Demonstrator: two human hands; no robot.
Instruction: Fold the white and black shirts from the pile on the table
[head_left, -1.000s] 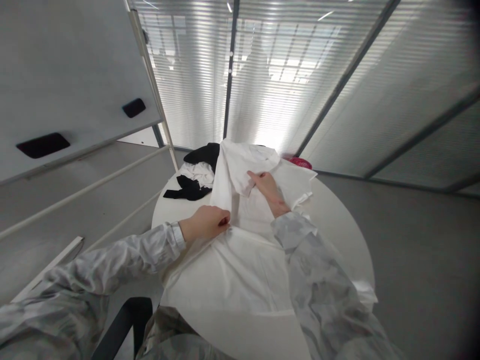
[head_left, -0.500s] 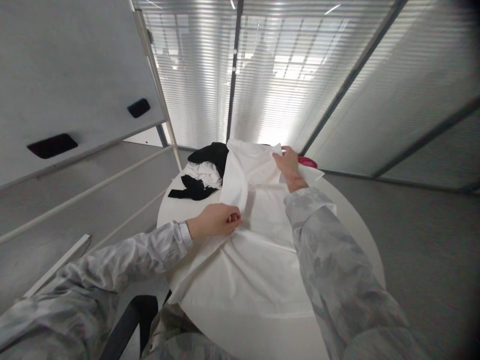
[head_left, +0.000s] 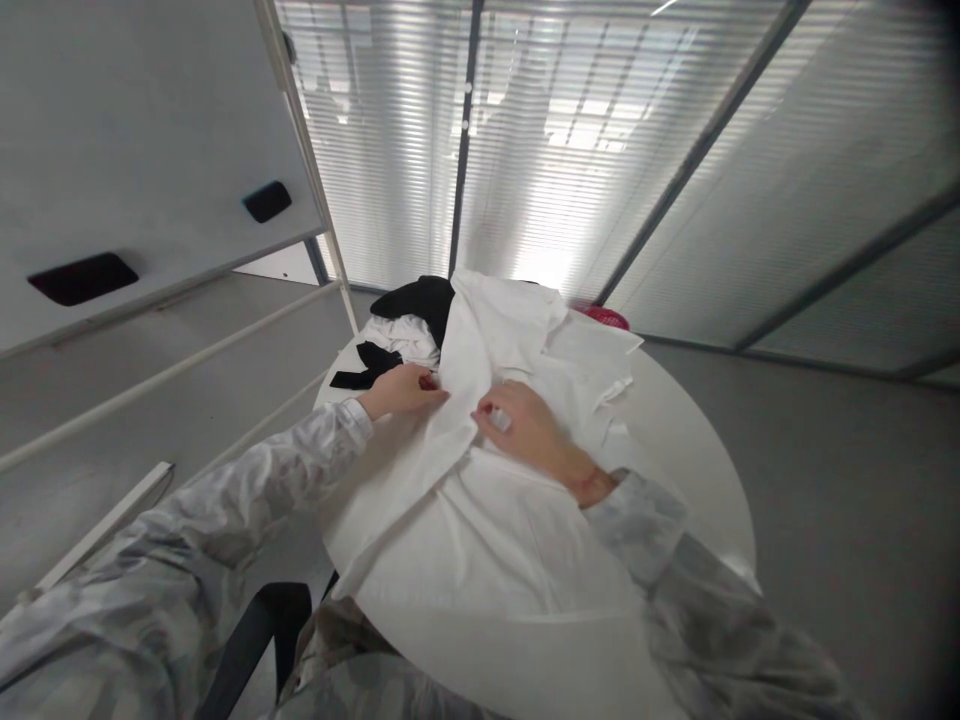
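Note:
A white shirt (head_left: 487, 520) lies spread over a round white table (head_left: 697, 450). My left hand (head_left: 401, 390) pinches the shirt's left front edge near the table's left side. My right hand (head_left: 525, 430) rests on the middle of the shirt with its fingers curled onto the front placket, gripping the fabric. Both arms wear grey patterned sleeves. The shirt's collar and upper part (head_left: 517, 320) lie bunched at the far side of the table.
Black and white clothes (head_left: 401, 335) are piled at the table's far left. A red object (head_left: 604, 317) peeks out behind the shirt. A whiteboard (head_left: 135, 150) leans at left, glass walls with blinds stand behind, and a black chair (head_left: 255, 640) sits below.
My right hand has come back from the far collar area to the middle of the shirt. My left hand has slid forward along the left edge of the shirt.

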